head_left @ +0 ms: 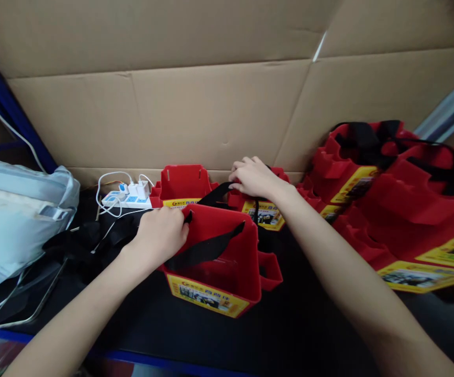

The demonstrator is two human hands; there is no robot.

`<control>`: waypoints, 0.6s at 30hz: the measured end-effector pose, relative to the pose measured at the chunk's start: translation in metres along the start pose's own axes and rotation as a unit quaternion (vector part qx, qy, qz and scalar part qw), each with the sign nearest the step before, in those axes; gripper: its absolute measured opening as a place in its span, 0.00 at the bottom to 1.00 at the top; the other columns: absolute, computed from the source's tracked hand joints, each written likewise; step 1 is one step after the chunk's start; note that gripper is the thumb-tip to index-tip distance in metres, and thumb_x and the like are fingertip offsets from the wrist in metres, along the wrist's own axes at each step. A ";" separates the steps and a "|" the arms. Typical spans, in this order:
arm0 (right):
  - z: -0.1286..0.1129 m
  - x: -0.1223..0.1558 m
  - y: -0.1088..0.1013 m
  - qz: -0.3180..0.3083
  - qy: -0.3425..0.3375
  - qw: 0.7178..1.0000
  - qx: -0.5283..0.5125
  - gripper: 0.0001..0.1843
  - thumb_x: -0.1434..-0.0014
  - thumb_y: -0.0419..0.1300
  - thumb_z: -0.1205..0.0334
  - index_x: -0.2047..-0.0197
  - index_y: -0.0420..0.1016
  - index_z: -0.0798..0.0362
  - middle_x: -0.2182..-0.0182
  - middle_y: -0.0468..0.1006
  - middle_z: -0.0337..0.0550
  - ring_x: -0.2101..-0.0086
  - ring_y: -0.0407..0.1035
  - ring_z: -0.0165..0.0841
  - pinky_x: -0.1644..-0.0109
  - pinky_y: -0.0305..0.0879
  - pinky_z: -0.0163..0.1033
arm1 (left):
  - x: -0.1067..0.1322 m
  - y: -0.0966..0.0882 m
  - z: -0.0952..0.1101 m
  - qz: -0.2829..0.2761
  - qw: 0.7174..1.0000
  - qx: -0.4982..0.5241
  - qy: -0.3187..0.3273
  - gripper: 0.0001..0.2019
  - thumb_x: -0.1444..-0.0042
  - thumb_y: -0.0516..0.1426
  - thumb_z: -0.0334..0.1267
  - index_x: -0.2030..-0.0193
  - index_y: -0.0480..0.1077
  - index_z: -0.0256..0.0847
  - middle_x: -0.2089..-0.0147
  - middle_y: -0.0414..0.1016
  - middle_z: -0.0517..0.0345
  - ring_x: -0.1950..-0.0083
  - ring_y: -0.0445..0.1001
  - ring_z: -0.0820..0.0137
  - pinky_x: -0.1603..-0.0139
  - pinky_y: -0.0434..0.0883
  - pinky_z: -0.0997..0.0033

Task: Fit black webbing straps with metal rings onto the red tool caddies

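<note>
Red box (227,269), open at the top, sits near the middle of the black worktop (140,324), between the blue front edge and the back edge; whether its base lies flat cannot be told. The left grip (162,233), a bare hand, is closed over the box's rim at the back left corner, fingers curled in by a slot with black webbing in it. The right grip (252,178) is bent, thumb and fingertips pinching a black strap (217,193) that stretches up from that corner. A second band (211,248) slants across the box's mouth.

On the box's front is a yellow label (207,298) with a photo, a small red logo and blue characters, seemingly Chinese, too small to read for certain. Two smaller-looking red boxes (183,180) along the back edge and a stack of red boxes (399,209) at the right edge bear similar yellow labels. Toward the back left corner lies a white power strip (132,200); a pale blue bag (22,220) fills the left edge.
</note>
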State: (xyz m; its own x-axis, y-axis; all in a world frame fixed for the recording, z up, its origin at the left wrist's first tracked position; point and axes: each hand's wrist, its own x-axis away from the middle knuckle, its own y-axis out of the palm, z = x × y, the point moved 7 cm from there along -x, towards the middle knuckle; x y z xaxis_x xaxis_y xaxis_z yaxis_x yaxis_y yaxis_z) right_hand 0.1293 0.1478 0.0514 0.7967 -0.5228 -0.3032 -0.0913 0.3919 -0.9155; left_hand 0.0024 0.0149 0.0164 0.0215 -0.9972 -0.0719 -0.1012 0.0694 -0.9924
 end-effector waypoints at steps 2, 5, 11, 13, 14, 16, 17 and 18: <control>-0.011 0.003 -0.003 0.004 -0.039 0.998 -0.039 0.12 0.49 0.59 0.59 0.61 0.76 0.52 0.57 0.70 0.50 0.54 0.59 0.44 0.51 0.51 0.50 | -0.002 -0.001 0.001 -0.004 1.000 -0.007 -0.003 0.16 0.44 0.45 0.39 0.64 0.71 0.35 0.64 0.74 0.45 0.61 0.74 0.59 0.64 0.69 0.63; -0.055 0.002 -0.004 0.006 -0.168 0.973 -0.156 0.19 0.45 0.55 0.59 0.49 0.68 0.45 0.49 0.66 0.43 0.49 0.56 0.38 0.46 0.48 0.46 | -0.007 -0.005 0.003 0.001 1.000 -0.021 -0.004 0.16 0.44 0.45 0.38 0.63 0.72 0.34 0.64 0.74 0.43 0.62 0.74 0.58 0.64 0.69 0.63; -0.043 -0.005 0.009 -0.052 -0.139 0.984 -0.095 0.08 0.45 0.53 0.65 0.69 0.74 0.53 0.70 0.76 0.42 0.64 0.67 0.34 0.49 0.52 0.45 | -0.010 -0.009 0.004 0.018 0.999 -0.040 0.004 0.17 0.45 0.44 0.38 0.64 0.73 0.34 0.66 0.74 0.42 0.63 0.74 0.54 0.67 0.69 0.61; -0.013 -0.002 0.008 -0.058 -0.046 0.997 -0.029 0.07 0.47 0.54 0.66 0.72 0.73 0.55 0.74 0.75 0.45 0.66 0.68 0.37 0.53 0.54 0.47 | -0.009 -0.008 0.002 0.020 0.999 -0.040 0.000 0.17 0.45 0.44 0.38 0.65 0.73 0.34 0.66 0.74 0.42 0.63 0.74 0.55 0.67 0.69 0.61; -0.003 0.002 0.008 -0.061 -0.012 0.998 -0.016 0.07 0.48 0.55 0.66 0.71 0.74 0.55 0.74 0.75 0.46 0.66 0.68 0.38 0.54 0.55 0.47 | -0.009 -0.008 0.001 0.020 0.999 -0.038 -0.004 0.17 0.45 0.44 0.38 0.66 0.73 0.34 0.66 0.74 0.42 0.63 0.74 0.55 0.66 0.69 0.61; -0.003 0.007 0.006 -0.059 -0.007 0.997 -0.053 0.08 0.49 0.57 0.65 0.65 0.74 0.55 0.68 0.76 0.47 0.63 0.68 0.39 0.53 0.55 0.47 | -0.009 -0.007 0.000 0.018 0.999 -0.037 -0.012 0.17 0.45 0.44 0.38 0.66 0.73 0.34 0.66 0.74 0.41 0.63 0.74 0.55 0.66 0.69 0.61; -0.012 0.008 0.005 -0.050 -0.033 0.993 -0.100 0.12 0.50 0.58 0.64 0.60 0.73 0.54 0.62 0.76 0.47 0.59 0.67 0.40 0.52 0.55 0.46 | -0.010 -0.007 0.000 0.018 0.999 -0.037 -0.012 0.17 0.45 0.44 0.38 0.66 0.73 0.34 0.66 0.74 0.41 0.63 0.74 0.54 0.67 0.69 0.60; -0.026 0.009 0.003 -0.041 -0.069 0.984 -0.157 0.16 0.49 0.58 0.63 0.55 0.72 0.52 0.56 0.74 0.46 0.56 0.66 0.39 0.50 0.55 0.44 | -0.011 -0.008 0.000 0.020 0.999 -0.039 -0.010 0.17 0.45 0.44 0.37 0.66 0.73 0.34 0.67 0.74 0.41 0.63 0.74 0.54 0.67 0.68 0.60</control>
State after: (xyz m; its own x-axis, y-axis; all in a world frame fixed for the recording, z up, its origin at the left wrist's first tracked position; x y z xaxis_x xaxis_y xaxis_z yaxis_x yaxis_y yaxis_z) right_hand 0.1207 0.1248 0.0391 0.8806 -0.4263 -0.2069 -0.1874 0.0879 -0.9784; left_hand 0.0033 0.0253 0.0248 0.0363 -0.9929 -0.1137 -0.1796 0.1054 -0.9781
